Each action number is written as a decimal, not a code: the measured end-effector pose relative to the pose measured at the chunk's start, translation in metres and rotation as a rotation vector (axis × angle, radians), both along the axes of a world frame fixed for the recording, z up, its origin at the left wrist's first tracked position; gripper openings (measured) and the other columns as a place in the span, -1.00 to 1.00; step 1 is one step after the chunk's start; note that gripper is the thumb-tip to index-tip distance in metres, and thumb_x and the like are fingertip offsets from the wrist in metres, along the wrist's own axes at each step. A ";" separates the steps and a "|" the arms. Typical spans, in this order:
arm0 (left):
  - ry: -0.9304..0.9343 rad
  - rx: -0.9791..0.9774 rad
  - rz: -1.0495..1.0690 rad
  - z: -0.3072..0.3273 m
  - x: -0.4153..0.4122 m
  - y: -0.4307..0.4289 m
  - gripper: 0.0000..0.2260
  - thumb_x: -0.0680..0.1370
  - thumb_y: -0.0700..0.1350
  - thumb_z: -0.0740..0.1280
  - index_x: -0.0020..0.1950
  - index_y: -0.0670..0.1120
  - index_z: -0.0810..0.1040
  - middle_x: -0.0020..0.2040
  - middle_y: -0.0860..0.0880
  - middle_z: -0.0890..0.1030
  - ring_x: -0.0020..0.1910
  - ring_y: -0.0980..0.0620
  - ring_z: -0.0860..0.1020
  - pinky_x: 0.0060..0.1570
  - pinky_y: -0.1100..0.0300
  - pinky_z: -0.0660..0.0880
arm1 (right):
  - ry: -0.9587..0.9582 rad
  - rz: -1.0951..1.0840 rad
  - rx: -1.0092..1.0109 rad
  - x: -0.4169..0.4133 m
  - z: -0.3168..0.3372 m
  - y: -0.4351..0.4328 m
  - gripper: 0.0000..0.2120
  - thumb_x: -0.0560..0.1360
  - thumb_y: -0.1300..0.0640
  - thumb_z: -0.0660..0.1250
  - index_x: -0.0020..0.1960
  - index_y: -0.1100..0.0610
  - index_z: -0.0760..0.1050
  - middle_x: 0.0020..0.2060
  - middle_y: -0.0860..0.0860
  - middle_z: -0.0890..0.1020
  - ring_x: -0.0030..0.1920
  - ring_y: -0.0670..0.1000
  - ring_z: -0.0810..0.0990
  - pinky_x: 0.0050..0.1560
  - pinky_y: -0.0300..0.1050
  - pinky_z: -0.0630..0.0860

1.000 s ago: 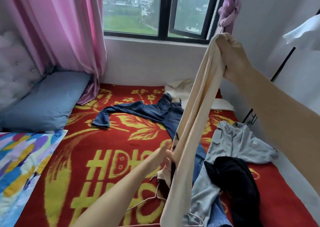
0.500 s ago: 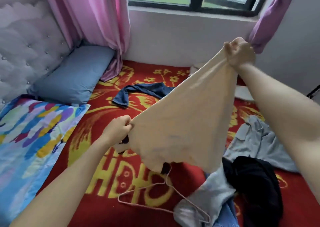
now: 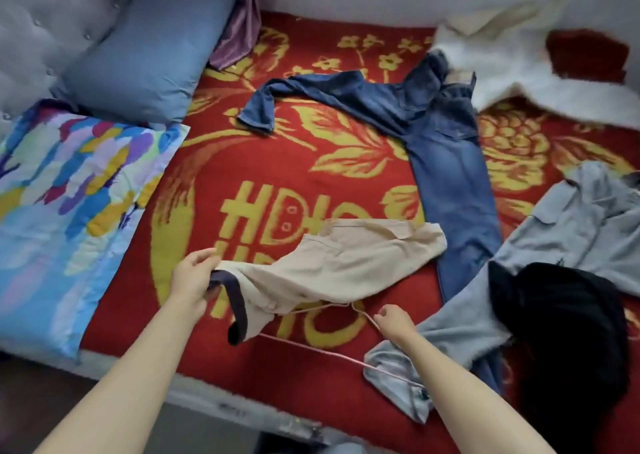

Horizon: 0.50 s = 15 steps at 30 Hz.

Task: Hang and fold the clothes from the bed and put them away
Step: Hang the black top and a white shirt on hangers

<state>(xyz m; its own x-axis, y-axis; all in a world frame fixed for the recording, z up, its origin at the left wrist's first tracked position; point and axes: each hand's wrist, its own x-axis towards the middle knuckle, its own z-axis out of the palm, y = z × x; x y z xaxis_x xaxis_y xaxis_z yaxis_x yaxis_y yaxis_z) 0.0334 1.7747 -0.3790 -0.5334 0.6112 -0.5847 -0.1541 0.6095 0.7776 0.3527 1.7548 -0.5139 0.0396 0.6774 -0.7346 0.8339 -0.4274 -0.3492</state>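
Item: beige garment [image 3: 346,263] spread on the red blanket [image 3: 277,162], near edge of the bed.
Left hand [image 3: 194,280] grips its dark-trimmed end, thumb above, fingers curled beneath. Right hand [image 3: 394,322] sits at the pink wire hanger [image 3: 311,346], fingers loosely bent; whether it grips cannot be told. The hanger lies partly under the beige garment. Also on the bed: 1 pair of jeans [image 3: 446,176], 1 grey garment [image 3: 571,232], 1 black garment [image 3: 561,322], 1 white garment [image 3: 519,58].
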 end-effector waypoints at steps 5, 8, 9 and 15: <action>-0.342 0.102 0.136 -0.016 0.003 -0.011 -0.79 0.61 -0.25 0.11 -0.04 -0.08 0.52 -0.25 -0.02 0.61 -0.33 0.10 0.54 -0.28 0.27 0.40 | -0.042 0.059 -0.042 -0.001 -0.054 -0.008 -0.72 0.56 0.11 0.15 0.20 0.24 0.42 0.26 0.20 0.47 0.27 0.19 0.43 0.17 -0.05 0.36; -0.342 0.113 -0.039 -0.025 0.009 -0.023 -0.66 0.53 -0.41 0.01 0.01 -0.10 0.49 -0.23 0.05 0.66 -0.27 0.14 0.60 -0.17 0.25 0.48 | -0.072 0.073 -0.072 -0.002 -0.076 -0.009 -0.57 0.55 0.06 0.18 0.37 0.21 0.29 0.32 0.16 0.41 0.32 0.18 0.39 0.26 0.03 0.36; -0.276 0.108 -0.112 -0.030 0.010 -0.026 -0.64 0.51 -0.47 0.01 0.00 -0.11 0.48 -0.24 0.08 0.66 -0.27 0.18 0.61 -0.19 0.30 0.51 | -0.090 0.079 -0.084 -0.004 -0.084 -0.009 -0.52 0.55 0.05 0.18 0.42 0.19 0.23 0.34 0.16 0.39 0.33 0.18 0.37 0.27 0.04 0.35; 0.149 0.128 -0.276 -0.041 0.008 -0.029 -0.84 0.48 -0.35 0.35 -0.16 -0.09 0.54 -0.40 0.15 0.63 -0.38 0.31 0.54 -0.33 0.46 0.44 | -0.112 0.086 -0.027 -0.021 -0.109 -0.029 -0.67 0.53 0.17 0.18 0.29 0.14 0.33 0.15 0.18 0.51 0.17 0.20 0.47 0.11 -0.01 0.39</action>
